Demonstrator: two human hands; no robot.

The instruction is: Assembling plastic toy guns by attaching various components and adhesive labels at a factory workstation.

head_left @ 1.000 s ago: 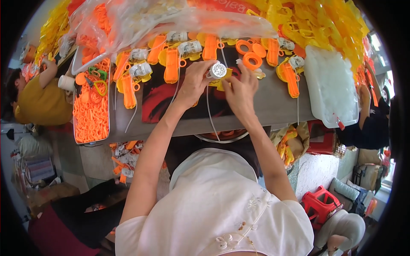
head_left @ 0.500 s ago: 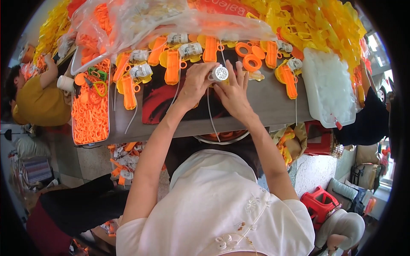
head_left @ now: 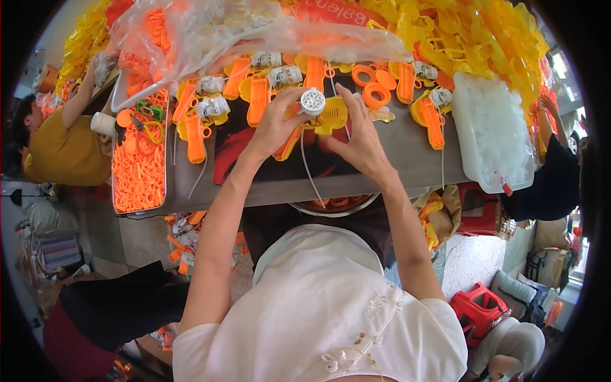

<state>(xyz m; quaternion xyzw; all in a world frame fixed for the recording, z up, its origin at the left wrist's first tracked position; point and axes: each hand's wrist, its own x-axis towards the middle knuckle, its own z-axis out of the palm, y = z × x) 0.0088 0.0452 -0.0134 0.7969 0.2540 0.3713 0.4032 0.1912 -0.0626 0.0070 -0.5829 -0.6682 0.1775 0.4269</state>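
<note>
My left hand (head_left: 275,124) grips a toy gun assembly over the table (head_left: 407,156). Its white round nozzle (head_left: 312,102), with a pattern of holes in the end, pokes up beside my fingers. From the same assembly a yellow slotted shell (head_left: 333,116) extends to the right, and an orange handle (head_left: 289,145) shows below my left hand. A thin pale tube (head_left: 310,170) hangs down from it. Around the shell's right side, my right hand (head_left: 364,145) has its thumb and fingers spread; whether a fingertip touches the shell I cannot tell.
Several part-built orange and yellow toy guns (head_left: 258,102) line the table, with orange rings (head_left: 375,95) among them. An orange-parts tray (head_left: 167,184) stands left, a white bin (head_left: 468,153) right. Yellow parts (head_left: 471,38) heap behind. Other people work at both sides.
The assembly has shifted slightly left in my left hand. My right hand has opened and drawn away to the right, uncovering the yellow shell and orange handle.
</note>
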